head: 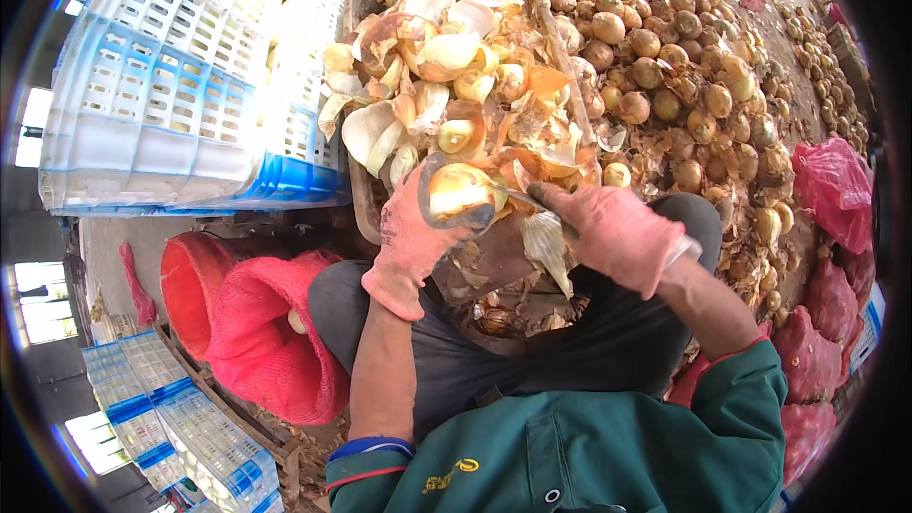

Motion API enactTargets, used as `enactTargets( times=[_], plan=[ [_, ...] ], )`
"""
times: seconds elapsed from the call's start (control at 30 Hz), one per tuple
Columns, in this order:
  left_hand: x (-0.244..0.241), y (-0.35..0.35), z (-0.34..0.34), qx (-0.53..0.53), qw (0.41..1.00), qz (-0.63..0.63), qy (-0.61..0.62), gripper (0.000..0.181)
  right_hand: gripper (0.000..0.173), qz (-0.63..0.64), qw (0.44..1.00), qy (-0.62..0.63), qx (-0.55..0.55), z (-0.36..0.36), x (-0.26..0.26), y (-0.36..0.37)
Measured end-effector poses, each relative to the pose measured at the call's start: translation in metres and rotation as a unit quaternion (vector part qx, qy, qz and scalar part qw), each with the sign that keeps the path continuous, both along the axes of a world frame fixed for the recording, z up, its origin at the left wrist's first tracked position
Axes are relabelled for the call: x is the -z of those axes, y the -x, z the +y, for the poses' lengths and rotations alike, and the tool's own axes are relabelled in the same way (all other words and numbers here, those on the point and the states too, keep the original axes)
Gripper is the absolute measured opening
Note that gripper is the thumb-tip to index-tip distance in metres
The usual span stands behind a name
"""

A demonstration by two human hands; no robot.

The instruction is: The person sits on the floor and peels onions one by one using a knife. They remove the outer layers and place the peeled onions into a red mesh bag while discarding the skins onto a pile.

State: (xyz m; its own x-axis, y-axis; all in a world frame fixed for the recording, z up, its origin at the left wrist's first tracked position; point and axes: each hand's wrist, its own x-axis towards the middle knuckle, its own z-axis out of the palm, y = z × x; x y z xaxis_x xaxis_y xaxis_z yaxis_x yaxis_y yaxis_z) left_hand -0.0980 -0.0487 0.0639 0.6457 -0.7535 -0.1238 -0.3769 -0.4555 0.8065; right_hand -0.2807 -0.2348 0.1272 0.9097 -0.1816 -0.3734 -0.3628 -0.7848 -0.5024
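Observation:
My left hand, in a pink glove with dark fingertips, grips a yellow onion above the near edge of a crate. From the right, my right hand, gloved in pink too, holds a small knife whose blade reaches to the onion's right side. The blade's tip is partly lost against the onion and loose skin. A pale strip of onion skin hangs below the knife. Just beyond both hands, the plastic crate is heaped with onion skins and some onions.
A large pile of unpeeled onions covers the floor at right. Stacked white and blue crates stand at left. Red mesh sacks sit open by my left knee. Filled red sacks lie along the right, below a pink plastic bag.

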Motion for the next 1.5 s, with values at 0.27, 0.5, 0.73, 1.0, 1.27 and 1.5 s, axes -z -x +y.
enactTargets(
  times=[0.27,0.5,0.73,1.0,1.27,1.5],
  plan=[
    [-0.008,0.009,-0.006,0.059,0.993,-0.097,-0.012,0.088,0.054,-0.157,0.96,-0.191,0.13,0.015,0.018,-0.004],
    [-0.007,0.0,-0.003,0.022,0.999,0.041,-0.003,0.089,0.035,-0.206,0.959,-0.123,0.152,-0.001,0.013,-0.021],
    [-0.005,-0.006,0.001,0.038,0.997,0.069,0.002,0.088,0.032,-0.228,0.961,-0.128,0.092,0.014,0.036,-0.044],
    [-0.01,-0.009,0.001,0.04,0.996,0.079,-0.026,0.091,0.018,-0.153,0.969,-0.165,0.104,-0.002,0.039,-0.07],
    [-0.011,-0.013,-0.002,0.06,0.993,0.097,-0.005,0.095,0.018,-0.15,0.961,-0.076,0.22,-0.018,0.048,-0.087],
    [-0.018,-0.01,-0.006,0.011,0.98,0.189,0.061,0.087,0.034,-0.246,0.96,-0.114,0.069,-0.007,0.025,-0.052]
  ],
)
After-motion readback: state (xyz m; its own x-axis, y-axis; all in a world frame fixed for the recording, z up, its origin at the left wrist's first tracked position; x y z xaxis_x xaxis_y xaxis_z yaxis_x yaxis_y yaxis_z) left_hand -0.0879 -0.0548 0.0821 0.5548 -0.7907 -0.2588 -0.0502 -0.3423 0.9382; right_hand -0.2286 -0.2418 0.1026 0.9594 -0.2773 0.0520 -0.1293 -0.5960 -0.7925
